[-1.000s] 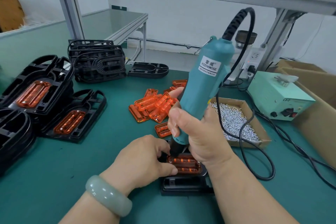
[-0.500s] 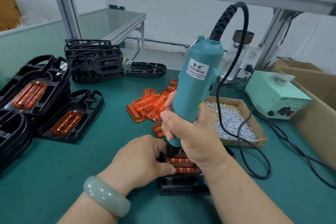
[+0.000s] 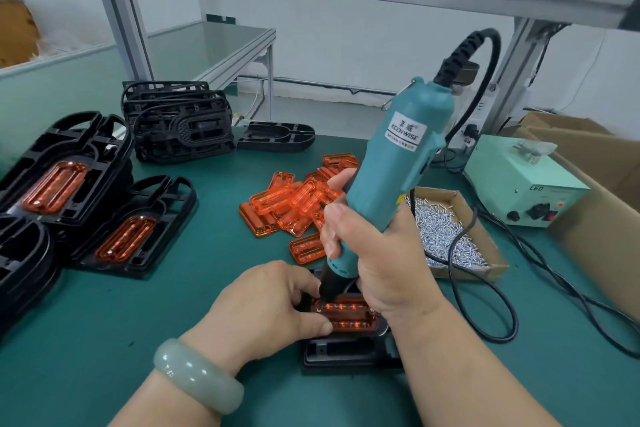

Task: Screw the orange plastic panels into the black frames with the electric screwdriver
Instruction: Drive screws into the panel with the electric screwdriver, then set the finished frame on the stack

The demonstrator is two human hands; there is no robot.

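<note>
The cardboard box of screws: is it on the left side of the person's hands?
No, the cardboard box sits right of the right hand, near the pale green power unit.

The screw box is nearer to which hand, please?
Right: the right hand, gripping the screwdriver, is beside the screw box; the left hand holds the orange panel farther away.

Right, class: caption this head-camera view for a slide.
Right hand sets the electric screwdriver on an orange panel; left hand holds it in its black frame.

right hand (image 3: 377,253) wrapped round the screwdriver (image 3: 398,163), wrist low by the bench; left hand (image 3: 273,305) curled, thumb & fingers pinching the panel (image 3: 349,317) at its left end.
</note>
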